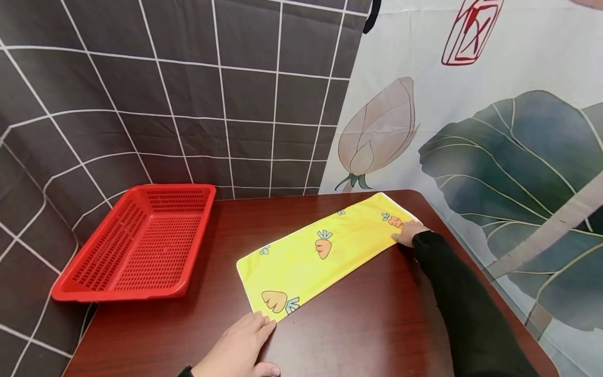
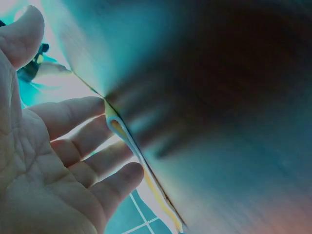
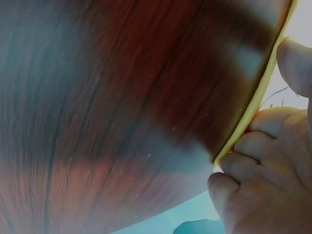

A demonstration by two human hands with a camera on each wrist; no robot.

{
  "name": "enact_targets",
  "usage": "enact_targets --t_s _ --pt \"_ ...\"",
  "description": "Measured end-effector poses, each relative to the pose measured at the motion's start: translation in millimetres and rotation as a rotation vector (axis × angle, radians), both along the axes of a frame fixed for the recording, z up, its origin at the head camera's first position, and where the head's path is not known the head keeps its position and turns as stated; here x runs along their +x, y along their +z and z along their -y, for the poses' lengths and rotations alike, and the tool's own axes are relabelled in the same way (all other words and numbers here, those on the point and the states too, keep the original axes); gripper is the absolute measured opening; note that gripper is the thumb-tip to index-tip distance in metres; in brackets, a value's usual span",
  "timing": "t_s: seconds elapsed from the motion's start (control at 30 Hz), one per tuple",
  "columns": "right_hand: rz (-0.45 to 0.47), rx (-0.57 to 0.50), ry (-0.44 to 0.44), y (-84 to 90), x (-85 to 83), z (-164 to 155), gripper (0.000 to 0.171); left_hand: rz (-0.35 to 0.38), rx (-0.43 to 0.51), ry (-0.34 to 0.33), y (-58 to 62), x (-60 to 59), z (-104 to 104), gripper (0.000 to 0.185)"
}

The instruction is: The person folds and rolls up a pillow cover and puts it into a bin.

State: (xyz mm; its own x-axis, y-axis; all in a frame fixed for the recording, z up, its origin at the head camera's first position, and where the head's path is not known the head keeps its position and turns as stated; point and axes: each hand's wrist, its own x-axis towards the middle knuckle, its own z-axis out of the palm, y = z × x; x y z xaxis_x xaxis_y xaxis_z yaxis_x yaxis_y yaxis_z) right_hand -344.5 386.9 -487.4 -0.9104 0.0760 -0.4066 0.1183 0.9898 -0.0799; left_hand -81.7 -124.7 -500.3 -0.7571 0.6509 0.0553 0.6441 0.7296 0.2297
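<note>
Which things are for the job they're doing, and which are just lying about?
For the job: yellow carrot cloth; left hand and right hand, both touching it; table underneath.

Seemingly just there: red basket, apart from the cloth; grey checked hanging; flowery hanging.

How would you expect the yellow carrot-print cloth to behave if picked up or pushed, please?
The cloth would probably sag when lifted, since its folded edge looks thin and layered in the left wrist view. It may slide easily, lying flat on the smooth, shiny table.

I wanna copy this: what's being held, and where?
No grip shows on the cloth: the left hand touches its near left corner; the right hand rests on its right end.
</note>
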Motion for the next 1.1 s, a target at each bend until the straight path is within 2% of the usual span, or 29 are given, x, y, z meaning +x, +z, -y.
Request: enact_targets --t_s 0.17,0.3,0.4,0.53,0.63,0.73,0.83,0.9,1.1 --pt "-0.066 0.005 0.007 -3.8 1.1 1 0.068 0.077 0.045 0.031 3.5 -0.4 -3 0.077" --pt "-0.21 -0.04 0.137 -1.9 19.0 28 0.065 0.075 0.094 0.098 8.9 -6.0 3 0.071" --pt "-0.289 -0.083 0.296 3.2 48.1 71 0.061 0.02 0.098 0.152 11.9 -17.6 9 0.061" --pt "-0.282 -0.134 0.497 7.0 104.4 139 0.06 0.001 0.084 0.228 12.6 -41.5 12 0.052" --pt "-0.272 -0.174 0.606 3.9 142.1 177 0.059 0.029 0.078 0.279 10.8 -58.6 11 0.061" --pt "-0.276 -0.185 0.692 -0.2 165.8 199 0.055 0.091 0.071 0.312 7.0 -68.5 12 0.077" --pt "-0.228 -0.166 0.765 -1.6 178.2 207 0.053 0.162 0.043 0.342 2.6 -70.7 17 0.09" --pt "-0.193 -0.151 0.809 -1.8 182.2 208 0.054 0.177 0.013 0.352 0.2 -70.7 20 0.095" --pt "-0.184 -0.181 0.856 -4.0 185.5 200 0.056 0.129 -0.039 0.339 3.7 -70.5 25 0.099"
